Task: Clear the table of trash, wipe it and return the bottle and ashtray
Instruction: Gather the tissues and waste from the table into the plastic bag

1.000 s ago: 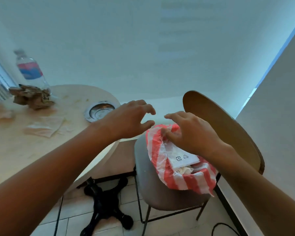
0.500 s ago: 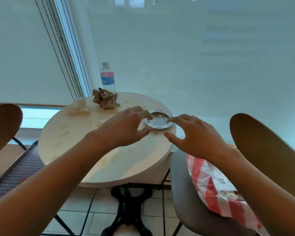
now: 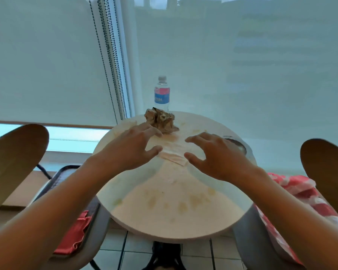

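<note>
Both hands hover over the round worktop [image 3: 172, 215], fingers spread and loosely bent, gripping nothing. The left hand [image 3: 132, 146] sits just left of the flat paper napkin [image 3: 174, 152], its fingertips near the crumpled brown paper [image 3: 161, 120]; whether they touch it, I cannot tell. The right hand [image 3: 216, 154] is just right of the napkin, thumb close to its edge. Beyond the napkin, the brown paper lies in front of the water bottle [image 3: 162, 93], which stands upright at the worktop's far rim. The ashtray [image 3: 239, 146] peeks out right of the napkin, partly hidden behind the right hand. A red-and-white striped bag [image 3: 308, 193] rests on the chair right of the worktop.
</note>
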`<state>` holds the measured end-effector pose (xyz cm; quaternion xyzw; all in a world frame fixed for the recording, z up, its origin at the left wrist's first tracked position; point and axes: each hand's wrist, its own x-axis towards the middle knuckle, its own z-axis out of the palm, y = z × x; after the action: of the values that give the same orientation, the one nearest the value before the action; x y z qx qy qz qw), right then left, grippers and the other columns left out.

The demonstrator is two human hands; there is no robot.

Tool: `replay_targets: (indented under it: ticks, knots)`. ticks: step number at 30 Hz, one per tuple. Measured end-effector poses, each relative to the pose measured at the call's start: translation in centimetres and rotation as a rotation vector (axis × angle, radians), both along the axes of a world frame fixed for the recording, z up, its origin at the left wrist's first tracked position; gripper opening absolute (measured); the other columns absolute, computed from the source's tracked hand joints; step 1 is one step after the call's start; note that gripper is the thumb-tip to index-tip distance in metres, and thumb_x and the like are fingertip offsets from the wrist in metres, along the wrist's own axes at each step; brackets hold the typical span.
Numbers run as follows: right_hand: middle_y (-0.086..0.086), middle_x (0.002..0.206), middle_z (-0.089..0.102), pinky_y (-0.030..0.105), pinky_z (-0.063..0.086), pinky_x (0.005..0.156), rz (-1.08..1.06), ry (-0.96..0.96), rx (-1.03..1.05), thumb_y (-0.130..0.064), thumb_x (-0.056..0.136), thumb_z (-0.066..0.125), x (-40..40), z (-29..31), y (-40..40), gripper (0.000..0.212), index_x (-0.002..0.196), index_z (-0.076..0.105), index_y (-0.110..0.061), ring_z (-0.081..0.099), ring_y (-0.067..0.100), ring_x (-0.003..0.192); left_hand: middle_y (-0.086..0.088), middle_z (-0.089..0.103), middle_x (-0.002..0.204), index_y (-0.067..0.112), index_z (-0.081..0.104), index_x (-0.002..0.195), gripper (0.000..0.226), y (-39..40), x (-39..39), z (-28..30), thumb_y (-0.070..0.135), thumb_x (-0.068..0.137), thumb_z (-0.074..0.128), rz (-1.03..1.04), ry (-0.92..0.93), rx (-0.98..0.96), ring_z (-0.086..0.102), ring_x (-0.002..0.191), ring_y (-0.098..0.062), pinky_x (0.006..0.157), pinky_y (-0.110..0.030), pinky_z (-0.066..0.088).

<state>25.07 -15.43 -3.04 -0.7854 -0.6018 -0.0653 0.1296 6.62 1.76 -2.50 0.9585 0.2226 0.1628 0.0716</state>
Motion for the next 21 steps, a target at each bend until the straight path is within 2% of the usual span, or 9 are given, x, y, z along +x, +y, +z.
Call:
replay_targets:
  ticks: [7, 11, 16, 21]
  knots:
    - [-0.009, 0.140, 0.057, 0.038, 0.053, 0.093, 0.002, 0.001, -0.089, -0.059, 0.096, 0.049, -1.2, -1.9, 4.7, 0.050, 0.140, 0.049, -0.036, 0.059, 0.018, 0.119, 0.002, 0.053, 0.134, 0.027, 0.060, 0.123, 0.043, 5.4, -2.3, -2.1, 0.050, 0.087, 0.058, 0.037, -0.022, -0.026, 0.053, 0.127, -0.020, 0.107, -0.043, 0.043]
    - [-0.008, 0.143, 0.054, 0.036, 0.049, 0.095, 0.027, 0.017, -0.124, -0.056, 0.096, 0.050, -1.1, -2.8, 6.5, 0.050, 0.142, 0.049, -0.036, 0.056, 0.018, 0.123, 0.002, 0.052, 0.129, 0.024, 0.059, 0.126, 0.046, 7.6, -2.4, -2.8, 0.050, 0.087, 0.061, 0.094, -0.099, -0.050, 0.055, 0.122, -0.023, 0.104, -0.043, 0.045]
    - [-0.011, 0.138, 0.057, 0.034, 0.046, 0.090, 0.046, 0.008, -0.124, -0.053, 0.098, 0.048, -0.5, -3.6, 8.0, 0.044, 0.139, 0.050, -0.039, 0.053, 0.018, 0.122, 0.000, 0.039, 0.143, 0.029, 0.044, 0.143, 0.069, 9.6, -1.3, -3.8, 0.060, 0.084, 0.065, 0.218, -0.072, -0.083, 0.042, 0.132, -0.029, 0.109, -0.047, 0.038]
    - [-0.007, 0.126, 0.063, 0.035, 0.050, 0.084, 0.089, -0.008, -0.101, -0.035, 0.101, 0.050, -0.3, -3.8, 9.0, 0.034, 0.135, 0.056, -0.036, 0.058, 0.021, 0.111, 0.001, 0.024, 0.154, 0.039, 0.027, 0.149, 0.085, 11.2, 0.0, -4.4, 0.072, 0.078, 0.061, 0.288, 0.066, -0.212, 0.028, 0.141, -0.033, 0.110, -0.050, 0.033]
